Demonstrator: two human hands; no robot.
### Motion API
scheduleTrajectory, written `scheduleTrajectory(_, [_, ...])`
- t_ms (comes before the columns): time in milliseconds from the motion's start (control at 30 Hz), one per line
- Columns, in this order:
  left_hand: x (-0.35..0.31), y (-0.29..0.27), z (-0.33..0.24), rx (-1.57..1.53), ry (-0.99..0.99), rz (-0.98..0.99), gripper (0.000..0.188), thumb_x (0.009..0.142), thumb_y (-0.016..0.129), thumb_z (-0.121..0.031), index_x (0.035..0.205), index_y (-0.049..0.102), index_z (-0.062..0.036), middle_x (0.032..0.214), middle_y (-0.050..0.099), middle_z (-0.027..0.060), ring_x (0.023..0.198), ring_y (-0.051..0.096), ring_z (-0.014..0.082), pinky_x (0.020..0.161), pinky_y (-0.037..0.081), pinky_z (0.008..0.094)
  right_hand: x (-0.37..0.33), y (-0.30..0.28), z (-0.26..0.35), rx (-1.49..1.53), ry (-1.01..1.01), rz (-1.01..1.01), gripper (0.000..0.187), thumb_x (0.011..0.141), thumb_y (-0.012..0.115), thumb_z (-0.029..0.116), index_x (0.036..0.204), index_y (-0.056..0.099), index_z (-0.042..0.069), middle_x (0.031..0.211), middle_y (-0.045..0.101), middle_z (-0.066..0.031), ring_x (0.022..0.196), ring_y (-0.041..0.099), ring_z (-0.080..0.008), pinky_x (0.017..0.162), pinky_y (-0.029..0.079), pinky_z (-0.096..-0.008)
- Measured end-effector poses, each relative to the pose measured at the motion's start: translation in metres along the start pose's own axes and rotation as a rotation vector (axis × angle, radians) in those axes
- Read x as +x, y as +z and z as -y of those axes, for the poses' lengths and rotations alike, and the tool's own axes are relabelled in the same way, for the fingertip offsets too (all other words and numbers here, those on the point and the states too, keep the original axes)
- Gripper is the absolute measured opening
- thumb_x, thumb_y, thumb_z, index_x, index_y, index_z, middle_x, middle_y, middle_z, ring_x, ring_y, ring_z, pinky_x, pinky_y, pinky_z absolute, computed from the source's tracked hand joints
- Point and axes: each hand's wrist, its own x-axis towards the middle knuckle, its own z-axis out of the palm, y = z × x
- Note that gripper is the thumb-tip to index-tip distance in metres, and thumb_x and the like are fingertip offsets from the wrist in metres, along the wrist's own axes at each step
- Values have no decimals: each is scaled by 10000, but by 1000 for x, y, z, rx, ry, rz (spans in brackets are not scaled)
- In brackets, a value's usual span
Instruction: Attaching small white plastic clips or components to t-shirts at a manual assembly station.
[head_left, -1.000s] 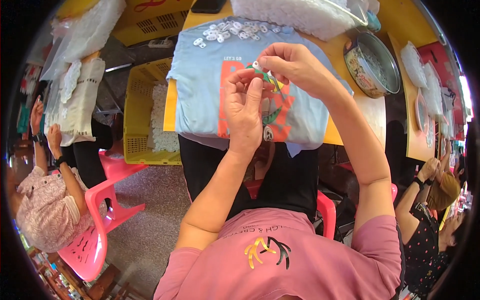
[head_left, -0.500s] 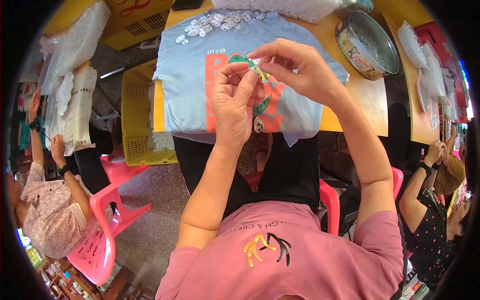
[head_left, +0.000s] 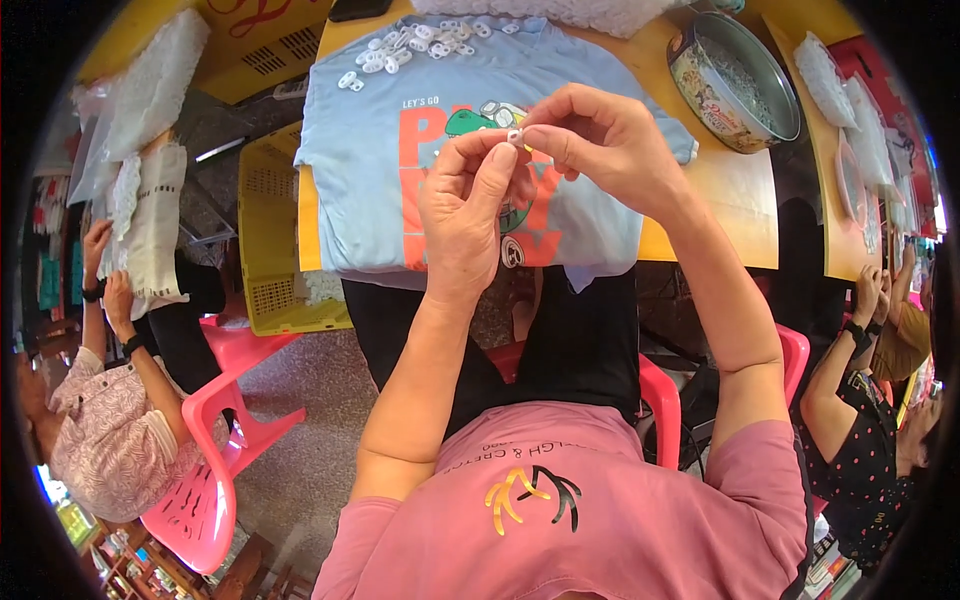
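Observation:
Above a light blue T-shirt (head_left: 350,180) spread over the table, my two hands meet at a small white plastic piece with holes (head_left: 514,137). My left hand (head_left: 465,205) pinches that piece between thumb and forefinger. From the right, my right hand (head_left: 615,150) brings its closed thumb and forefinger up against the piece's side; anything between them is too small to make out. Several similar white pieces (head_left: 410,45) lie loose at the shirt's far left. A printed design shows on the fabric beneath my hands, partly covered by them.
An oval tin (head_left: 704,92) at the far right holds a mass of small shiny bits. Clear bags of white pieces (head_left: 560,8) lie at the table's far edge. A yellow crate (head_left: 265,290) stands left of the table. Seated people (head_left: 120,430) work on both sides.
My right hand's fingers have closed in on the white piece, which now shows more plainly at the left fingertips. The view has shifted slightly. The person at left has lowered one hand.

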Motion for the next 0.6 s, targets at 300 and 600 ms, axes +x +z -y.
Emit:
scheduleTrajectory(300, [-1,3,-2,-45,-25,-28,128,975,604,-135,1037,605,-23,876,663,43,680,586,103,600,458,228,-17,7,0,489,212,-13,278,924,683,268,1004,672,1,800,641,-11,671,594,-66,587,496,-229])
scheduleTrajectory(600, [-7,6,-1,171,-13,-5,121,973,585,-84,1069,606,-12,871,647,48,706,581,99,620,463,235,-30,21,0,531,201,-121,203,959,639,188,1018,622,-5,819,634,-14,661,587,-56,584,500,-227])
